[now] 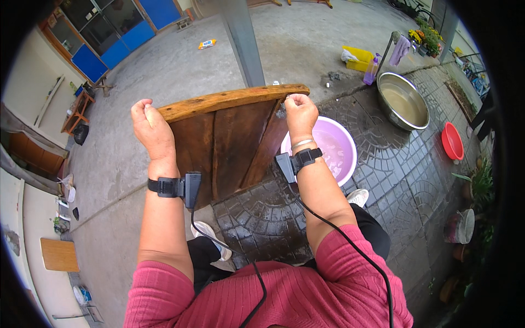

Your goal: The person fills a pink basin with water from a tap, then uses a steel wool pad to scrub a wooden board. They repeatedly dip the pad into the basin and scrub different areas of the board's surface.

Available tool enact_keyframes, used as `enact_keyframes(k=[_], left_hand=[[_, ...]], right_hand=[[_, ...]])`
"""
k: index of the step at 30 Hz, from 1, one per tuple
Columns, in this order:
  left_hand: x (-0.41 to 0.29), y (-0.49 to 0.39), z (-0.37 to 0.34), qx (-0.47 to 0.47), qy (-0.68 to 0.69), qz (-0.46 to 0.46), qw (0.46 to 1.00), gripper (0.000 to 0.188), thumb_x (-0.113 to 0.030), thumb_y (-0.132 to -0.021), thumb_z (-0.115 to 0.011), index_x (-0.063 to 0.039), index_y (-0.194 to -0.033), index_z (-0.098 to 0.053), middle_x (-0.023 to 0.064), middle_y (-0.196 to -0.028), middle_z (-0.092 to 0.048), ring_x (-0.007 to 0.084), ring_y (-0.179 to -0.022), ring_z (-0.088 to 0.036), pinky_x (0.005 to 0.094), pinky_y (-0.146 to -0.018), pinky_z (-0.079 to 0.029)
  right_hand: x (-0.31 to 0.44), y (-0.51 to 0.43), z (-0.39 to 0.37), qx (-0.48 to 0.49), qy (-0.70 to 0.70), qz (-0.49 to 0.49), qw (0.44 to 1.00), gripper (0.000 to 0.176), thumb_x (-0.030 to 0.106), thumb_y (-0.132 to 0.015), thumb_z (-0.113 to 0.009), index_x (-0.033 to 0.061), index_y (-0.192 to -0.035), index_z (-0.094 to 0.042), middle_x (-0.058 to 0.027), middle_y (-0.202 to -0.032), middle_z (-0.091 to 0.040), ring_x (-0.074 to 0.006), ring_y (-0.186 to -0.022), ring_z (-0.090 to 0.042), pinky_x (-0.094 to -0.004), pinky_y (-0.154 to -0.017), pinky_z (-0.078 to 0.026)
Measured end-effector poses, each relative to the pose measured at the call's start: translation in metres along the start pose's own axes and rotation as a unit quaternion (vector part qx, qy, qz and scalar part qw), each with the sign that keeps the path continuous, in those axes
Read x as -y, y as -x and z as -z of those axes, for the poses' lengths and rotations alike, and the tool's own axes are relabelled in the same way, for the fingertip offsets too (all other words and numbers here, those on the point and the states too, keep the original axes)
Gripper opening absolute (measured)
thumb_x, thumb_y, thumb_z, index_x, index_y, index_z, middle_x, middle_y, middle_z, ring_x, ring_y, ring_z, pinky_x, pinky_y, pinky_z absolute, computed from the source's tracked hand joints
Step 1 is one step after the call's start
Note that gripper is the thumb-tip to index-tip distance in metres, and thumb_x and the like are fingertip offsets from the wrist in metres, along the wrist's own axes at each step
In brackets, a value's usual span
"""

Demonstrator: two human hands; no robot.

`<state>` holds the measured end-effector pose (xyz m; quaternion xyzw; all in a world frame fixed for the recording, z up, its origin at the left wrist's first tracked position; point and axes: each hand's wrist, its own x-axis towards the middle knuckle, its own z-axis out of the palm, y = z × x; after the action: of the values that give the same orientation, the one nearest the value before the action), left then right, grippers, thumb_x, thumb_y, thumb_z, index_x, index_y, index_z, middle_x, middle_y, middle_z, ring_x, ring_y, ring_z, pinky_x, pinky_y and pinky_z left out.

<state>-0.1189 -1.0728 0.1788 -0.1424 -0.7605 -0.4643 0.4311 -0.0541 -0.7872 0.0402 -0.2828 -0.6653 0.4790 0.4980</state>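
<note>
A dark wooden panel (192,143) with a lighter wooden rail along its top stands tilted before me. At the rail's left end is my left hand (152,129), fingers curled, the fingertips partly hidden; whether it grips the wood is unclear. My right hand (301,115) is closed on the panel's upper right corner, with something grey and mesh-like, perhaps a scourer, just below its fingers. Behind my right wrist sits a pink-purple plastic basin (348,153) holding cloudy water. Each wrist wears a black strap with a cabled device.
A grey metal post (242,45) rises just beyond the panel. On the right are a large metal basin (424,117) of murky water, a red basin (453,140), a purple bottle (370,73) and a yellow tub (361,63). Wet paving lies underfoot. A person's dark-clothed leg shows at far right.
</note>
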Motion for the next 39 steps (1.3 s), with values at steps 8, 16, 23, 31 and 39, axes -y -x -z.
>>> enact_keyframes(k=[8, 16, 23, 31, 39], left_hand=[[-0.005, 0.002, -0.003, -0.004, 0.005, -0.014, 1.000, 0.016, -0.010, -0.095, -0.046, -0.002, -0.100, -0.060, 0.0123, -0.089, -0.063, 0.0235, -0.080, -0.058, 0.0365, -0.075, -0.047], [-0.013, 0.005, -0.005, -0.001, 0.012, -0.015, 1.000, 0.016, -0.010, -0.095, -0.046, -0.002, -0.100, -0.060, 0.0126, -0.088, -0.063, 0.0232, -0.079, -0.057, 0.0366, -0.075, -0.047], [-0.014, 0.006, -0.006, -0.011, 0.014, -0.009, 1.000, 0.017, -0.010, -0.095, -0.046, -0.002, -0.101, -0.060, 0.0121, -0.091, -0.063, 0.0231, -0.083, -0.057, 0.0364, -0.077, -0.047], [-0.018, 0.008, -0.005, -0.011, 0.021, -0.010, 1.000, 0.016, -0.010, -0.095, -0.047, -0.002, -0.102, -0.060, 0.0121, -0.091, -0.063, 0.0231, -0.083, -0.058, 0.0366, -0.077, -0.047], [-0.023, 0.012, -0.006, -0.011, 0.027, -0.022, 0.999, 0.015, -0.010, -0.096, -0.047, -0.002, -0.102, -0.059, 0.0125, -0.090, -0.063, 0.0241, -0.081, -0.058, 0.0370, -0.076, -0.047]], right_hand=[[0.002, -0.001, 0.004, -0.005, 0.027, -0.003, 1.000, 0.011, 0.017, -0.074, -0.072, 0.0066, -0.077, -0.072, -0.0095, -0.078, -0.070, -0.0277, -0.074, -0.067, -0.0369, -0.071, -0.053], [0.001, -0.004, 0.007, -0.011, 0.045, 0.035, 0.998, 0.009, 0.014, -0.072, -0.071, 0.0062, -0.072, -0.067, -0.0093, -0.075, -0.067, -0.0283, -0.071, -0.065, -0.0385, -0.068, -0.052], [0.002, 0.004, 0.021, -0.013, 0.009, 0.069, 0.998, 0.005, 0.009, -0.072, -0.068, 0.0049, -0.071, -0.066, -0.0096, -0.073, -0.065, -0.0272, -0.068, -0.063, -0.0363, -0.065, -0.051], [0.006, 0.017, 0.042, 0.022, 0.030, 0.125, 0.991, 0.003, 0.006, -0.070, -0.068, 0.0044, -0.070, -0.065, -0.0099, -0.071, -0.063, -0.0262, -0.065, -0.061, -0.0362, -0.064, -0.050], [0.007, 0.018, 0.055, 0.028, 0.004, 0.053, 0.998, 0.013, 0.012, -0.076, -0.077, 0.0019, -0.077, -0.070, -0.0081, -0.077, -0.068, -0.0187, -0.071, -0.065, -0.0313, -0.069, -0.052]])
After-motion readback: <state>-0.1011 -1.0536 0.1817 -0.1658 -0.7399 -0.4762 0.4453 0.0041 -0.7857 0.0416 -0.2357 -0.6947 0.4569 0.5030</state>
